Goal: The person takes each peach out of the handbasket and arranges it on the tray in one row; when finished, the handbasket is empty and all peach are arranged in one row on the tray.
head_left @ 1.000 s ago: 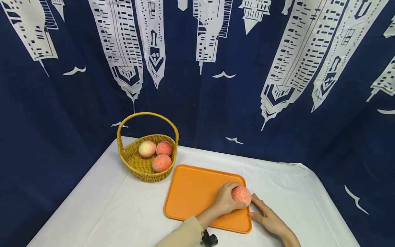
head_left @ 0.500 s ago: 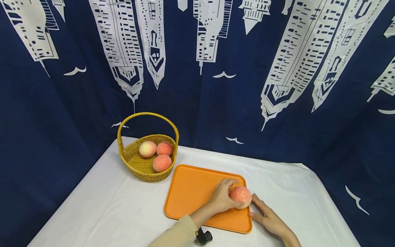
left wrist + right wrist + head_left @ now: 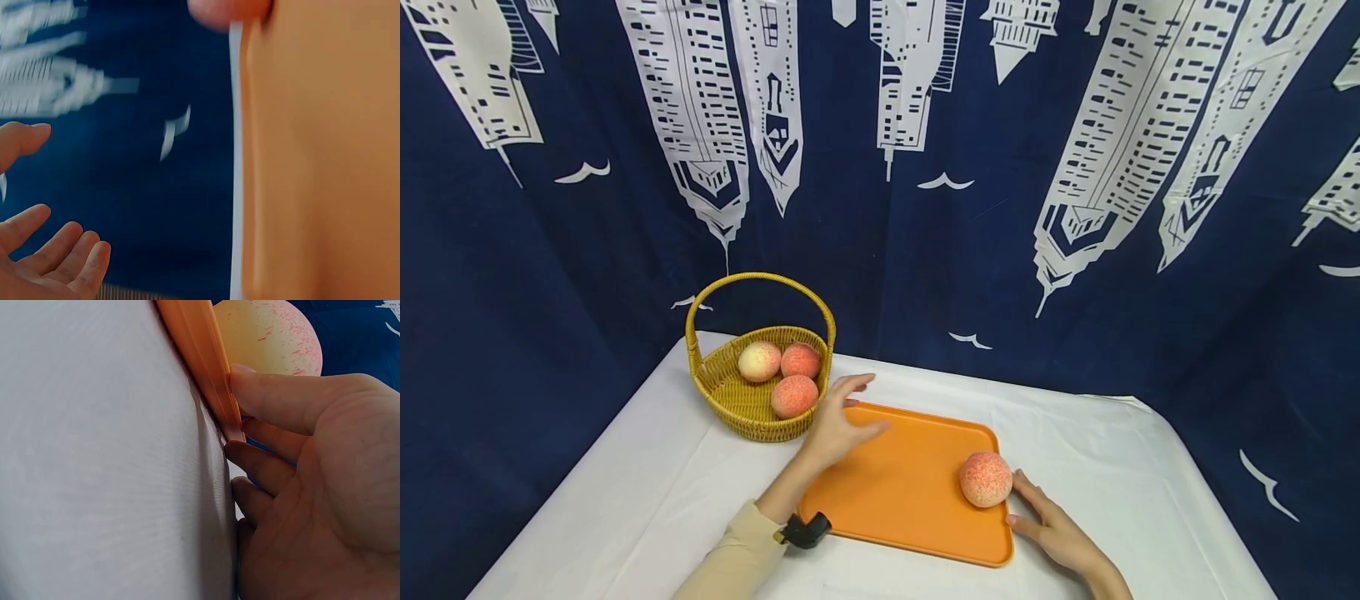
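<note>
A pink, speckled peach sits on the right end of the orange tray. My right hand lies at the tray's right edge; in the right wrist view its thumb and fingertips are right at the rim, with the peach just beyond. My left hand hangs over the tray's far left corner, its fingers spread and nothing between them. Close by it stands a yellow wicker basket with three peaches in it, one paler peach and two redder ones.
A white cloth covers the table under tray and basket. The basket's tall arched handle rises above its rim. Behind the table hangs a dark blue curtain with white building prints.
My left hand has let go of the peach on the tray and swung left toward the basket. The peach stays at the tray's right end; my right hand has hardly moved.
</note>
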